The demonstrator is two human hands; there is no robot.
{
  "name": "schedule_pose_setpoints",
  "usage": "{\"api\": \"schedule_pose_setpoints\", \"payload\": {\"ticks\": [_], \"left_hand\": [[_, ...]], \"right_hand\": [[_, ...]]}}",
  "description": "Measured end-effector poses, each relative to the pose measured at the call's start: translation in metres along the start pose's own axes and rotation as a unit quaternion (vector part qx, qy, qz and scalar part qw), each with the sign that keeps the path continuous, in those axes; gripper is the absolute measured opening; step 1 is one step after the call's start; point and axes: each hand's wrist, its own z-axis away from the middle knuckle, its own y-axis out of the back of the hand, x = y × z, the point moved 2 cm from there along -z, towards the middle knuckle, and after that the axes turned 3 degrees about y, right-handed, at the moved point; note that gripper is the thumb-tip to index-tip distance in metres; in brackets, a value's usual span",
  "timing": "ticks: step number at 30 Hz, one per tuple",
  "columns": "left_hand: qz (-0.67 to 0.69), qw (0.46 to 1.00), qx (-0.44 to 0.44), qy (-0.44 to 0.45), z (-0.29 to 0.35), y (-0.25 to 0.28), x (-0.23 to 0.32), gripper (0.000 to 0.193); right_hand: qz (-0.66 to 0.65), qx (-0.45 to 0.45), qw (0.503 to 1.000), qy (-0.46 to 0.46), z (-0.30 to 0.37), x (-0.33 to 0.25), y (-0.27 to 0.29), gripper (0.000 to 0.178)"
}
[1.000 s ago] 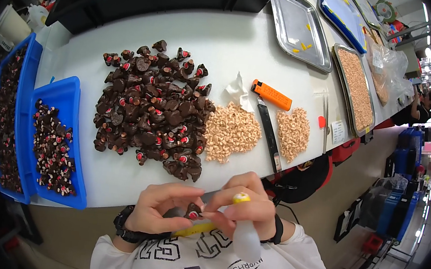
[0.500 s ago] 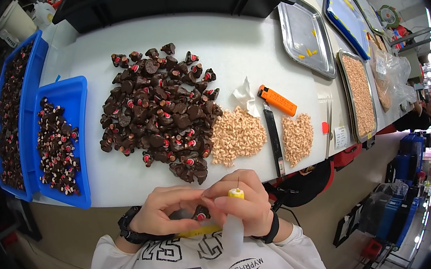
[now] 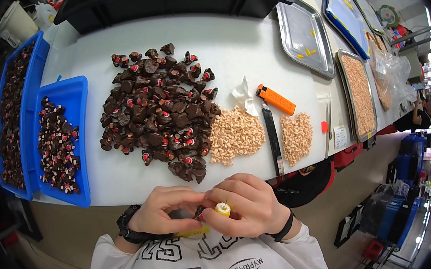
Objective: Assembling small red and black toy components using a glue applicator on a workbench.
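Observation:
My left hand (image 3: 162, 212) is closed, thumb and fingers pinching a small dark brown moulded part with a red spot (image 3: 199, 212). Close against it, my right hand (image 3: 252, 206) grips a needle-tipped squeeze bottle (image 3: 223, 209). Only the bottle's yellow and white cap and thin needle show; its body is hidden. The fingertips of both hands nearly meet around the part. Past them on the white table lies a pile of similar dark brown parts (image 3: 155, 112), beside a heap of small beige pieces (image 3: 236, 136).
Blue trays (image 3: 85, 173) of brown parts stand at the left, and a long black bin (image 3: 171, 6) at the back. A black-handled knife (image 3: 273, 138), an orange utility knife (image 3: 276, 100), a second beige heap (image 3: 295, 137), tweezers (image 3: 328, 125) and metal trays (image 3: 284, 31) lie to the right.
My right hand has turned and tipped the bottle, so its pale body is out of sight. The cap has moved down and left, nearer the part. My left hand is nearly still.

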Motion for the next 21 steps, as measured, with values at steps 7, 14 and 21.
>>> {"api": "schedule_pose_setpoints", "payload": {"ticks": [7, 14, 21], "left_hand": [[-0.02, 1.0, -0.007, -0.005, 0.005, 0.003, -0.006, 0.05], [-0.036, 0.999, 0.016, -0.011, 0.001, -0.003, -0.002, 0.049], [0.013, 0.996, 0.077, -0.033, 0.0, -0.009, 0.0, 0.047]], "right_hand": [[-0.018, 0.031, 0.999, 0.002, 0.006, 0.0, -0.004, 0.025], [-0.054, 0.058, 0.995, -0.066, 0.009, -0.004, -0.001, 0.018], [-0.053, 0.043, 0.993, -0.095, 0.019, -0.015, 0.001, 0.016]]}}
